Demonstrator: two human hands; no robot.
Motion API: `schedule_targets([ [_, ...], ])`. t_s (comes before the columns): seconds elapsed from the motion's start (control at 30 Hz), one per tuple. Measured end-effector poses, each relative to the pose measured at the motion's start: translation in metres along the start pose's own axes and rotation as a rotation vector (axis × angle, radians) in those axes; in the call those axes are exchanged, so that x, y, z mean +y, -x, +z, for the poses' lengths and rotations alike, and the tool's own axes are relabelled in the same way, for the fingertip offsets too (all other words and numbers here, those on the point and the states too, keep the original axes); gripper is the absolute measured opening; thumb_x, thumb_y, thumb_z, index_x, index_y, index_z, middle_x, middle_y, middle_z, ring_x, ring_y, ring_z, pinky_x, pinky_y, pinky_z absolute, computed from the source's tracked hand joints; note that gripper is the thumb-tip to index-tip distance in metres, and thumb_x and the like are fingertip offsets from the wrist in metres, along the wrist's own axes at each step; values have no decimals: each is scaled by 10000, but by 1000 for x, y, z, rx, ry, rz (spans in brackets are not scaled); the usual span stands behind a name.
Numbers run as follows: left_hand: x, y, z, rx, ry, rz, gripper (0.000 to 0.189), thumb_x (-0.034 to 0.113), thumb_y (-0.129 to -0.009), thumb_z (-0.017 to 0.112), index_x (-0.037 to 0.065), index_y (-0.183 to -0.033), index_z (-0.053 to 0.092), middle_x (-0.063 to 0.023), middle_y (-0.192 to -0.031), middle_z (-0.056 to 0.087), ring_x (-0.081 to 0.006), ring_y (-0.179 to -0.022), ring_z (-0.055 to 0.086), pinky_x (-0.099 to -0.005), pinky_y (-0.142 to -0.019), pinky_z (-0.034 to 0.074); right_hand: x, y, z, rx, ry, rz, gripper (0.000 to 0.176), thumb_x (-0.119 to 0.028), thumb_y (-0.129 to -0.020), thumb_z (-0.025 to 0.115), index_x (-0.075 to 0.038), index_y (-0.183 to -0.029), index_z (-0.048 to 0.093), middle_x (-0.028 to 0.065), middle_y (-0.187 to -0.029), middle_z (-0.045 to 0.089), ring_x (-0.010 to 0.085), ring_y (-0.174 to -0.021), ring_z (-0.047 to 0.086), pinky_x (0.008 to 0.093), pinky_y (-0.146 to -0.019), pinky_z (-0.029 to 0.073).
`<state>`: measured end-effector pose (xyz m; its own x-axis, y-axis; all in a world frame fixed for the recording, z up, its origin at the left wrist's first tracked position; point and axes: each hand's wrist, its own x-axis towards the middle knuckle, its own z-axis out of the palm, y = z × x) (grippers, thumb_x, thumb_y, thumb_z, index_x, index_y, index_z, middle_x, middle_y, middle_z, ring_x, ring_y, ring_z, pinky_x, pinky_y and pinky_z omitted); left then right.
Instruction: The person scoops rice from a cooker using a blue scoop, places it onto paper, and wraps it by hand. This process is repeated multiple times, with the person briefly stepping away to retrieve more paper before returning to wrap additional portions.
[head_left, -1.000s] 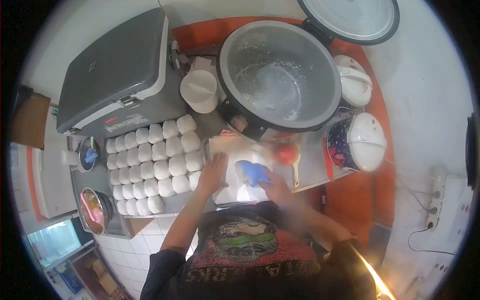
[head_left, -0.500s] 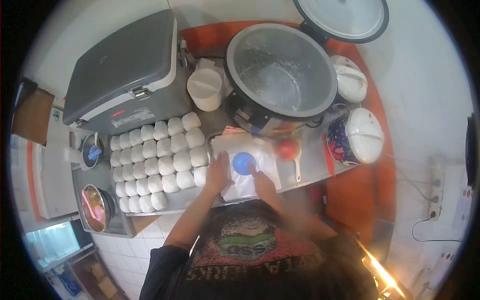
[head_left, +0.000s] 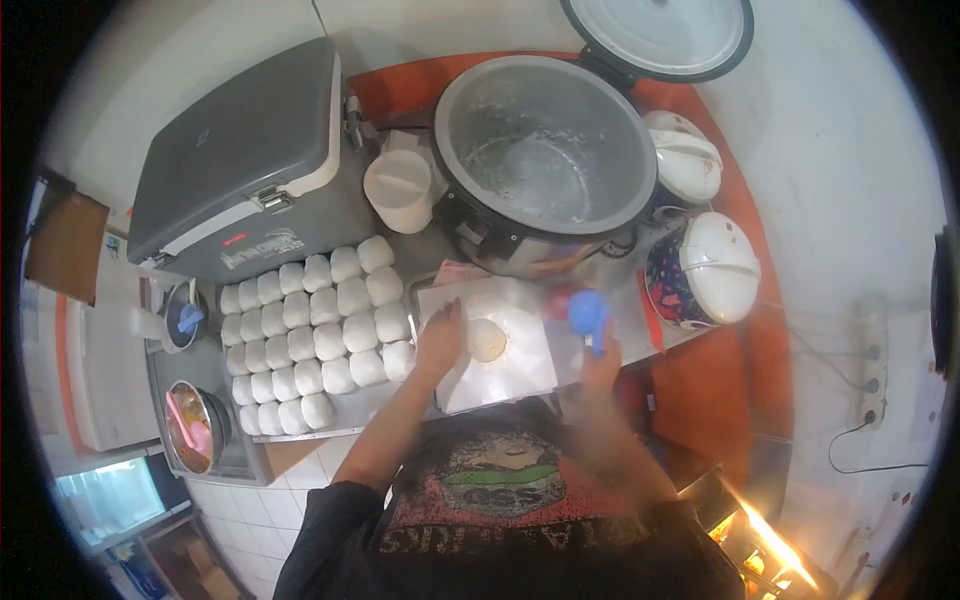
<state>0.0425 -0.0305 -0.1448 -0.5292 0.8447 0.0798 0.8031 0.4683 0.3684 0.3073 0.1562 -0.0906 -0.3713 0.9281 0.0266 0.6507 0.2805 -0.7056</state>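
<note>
The left hand [head_left: 441, 340] lies open on the paper [head_left: 512, 378], with the rice mound [head_left: 487, 340] beside its fingertips. The blurred right hand [head_left: 602, 352] seems to grip a blue cup [head_left: 588, 308].

Grey cooler [head_left: 235, 150], big pot [head_left: 545, 140]

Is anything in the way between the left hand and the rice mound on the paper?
Nothing visible. The left hand lies flat on the paper sheet just left of the rice mound, bare paper between them. The right hand holds the blue cup off to the right.
</note>
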Motion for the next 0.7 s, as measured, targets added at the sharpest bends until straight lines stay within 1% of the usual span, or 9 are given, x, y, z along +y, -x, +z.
schedule_targets([
  [0.07, 24, -16, -38, -165, 118, -156, 542, 105, -828, 581, 20, -1355, 483, -212, -1256, 590, -368, -1068, 601, -470, -893, 503, 35, -16, -4, 119, 217, -34, 739, 69, -773, 553, -61, -1483, 398, 213, -1034, 574, 400, -1017, 554, 439, -915, 441],
  [0.1, 30, -25, -48, -245, 177, -233, 533, 124, -819, 601, 23, -1334, 509, -210, -1242, 594, -369, -1063, 601, -474, -893, 500, 46, -23, -5, 150, 190, -76, 734, 71, -764, 556, -51, -1473, 410, 212, -1023, 573, 401, -1013, 550, 444, -910, 440],
  [0.2, 7, -46, -2, 20, 374, -35, 454, 188, -782, 666, 48, -1210, 610, -203, -1094, 634, -377, -1021, 597, -481, -865, 499, 66, -50, -1, 205, 123, -176, 714, 73, -747, 564, -26, -1444, 443, 215, -1015, 571, 405, -1013, 545, 456, -906, 437],
  [0.3, -8, -66, 18, 1, 174, 47, 352, 228, -738, 722, 68, -1045, 660, -178, -938, 643, -364, -1010, 592, -470, -848, 502, 76, -69, 8, 187, 93, -175, 681, 65, -743, 568, -12, -1413, 477, 232, -1058, 578, 410, -1043, 547, 456, -930, 434],
  [0.4, 0, -77, -12, 20, 130, 198, 317, 255, -751, 755, 87, -976, 608, -170, -971, 650, -368, -926, 624, -468, -864, 481, 80, -78, 18, 209, 94, -130, 638, 58, -737, 574, 0, -1370, 519, 244, -1100, 583, 409, -1079, 542, 458, -952, 427],
  [0.5, -6, -81, -13, -3, 285, 227, 311, 232, -732, 776, 64, -898, 574, -145, -964, 650, -346, -930, 624, -457, -841, 480, 68, -78, 27, 293, 160, -105, 576, 48, -730, 585, 1, -1304, 570, 245, -1106, 589, 400, -1100, 537, 462, -960, 422],
  [0.57, -4, -81, -18, -37, 385, 91, 263, 173, -703, 763, 70, -883, 602, -137, -937, 654, -332, -955, 627, -445, -817, 492, 28, -72, 25, 381, 189, -39, 523, 40, -727, 592, -4, -1247, 606, 237, -1090, 594, 393, -1101, 535, 465, -956, 419],
  [0.6, -2, -81, -22, -52, 436, 23, 245, 144, -688, 756, 72, -875, 616, -133, -924, 656, -326, -967, 629, -439, -805, 498, 12, -70, 28, 356, 133, -100, 481, 35, -727, 595, -7, -1205, 621, 230, -1085, 597, 390, -1097, 536, 463, -953, 419],
  [0.7, 4, -80, -36, -59, 470, -103, 194, 94, -714, 725, 55, -869, 615, -147, -942, 669, -329, -947, 645, -425, -797, 510, -36, -61, 45, 257, -37, -275, 370, 15, -729, 599, -14, -1094, 653, 204, -1068, 605, 384, -1076, 539, 459, -943, 421],
])
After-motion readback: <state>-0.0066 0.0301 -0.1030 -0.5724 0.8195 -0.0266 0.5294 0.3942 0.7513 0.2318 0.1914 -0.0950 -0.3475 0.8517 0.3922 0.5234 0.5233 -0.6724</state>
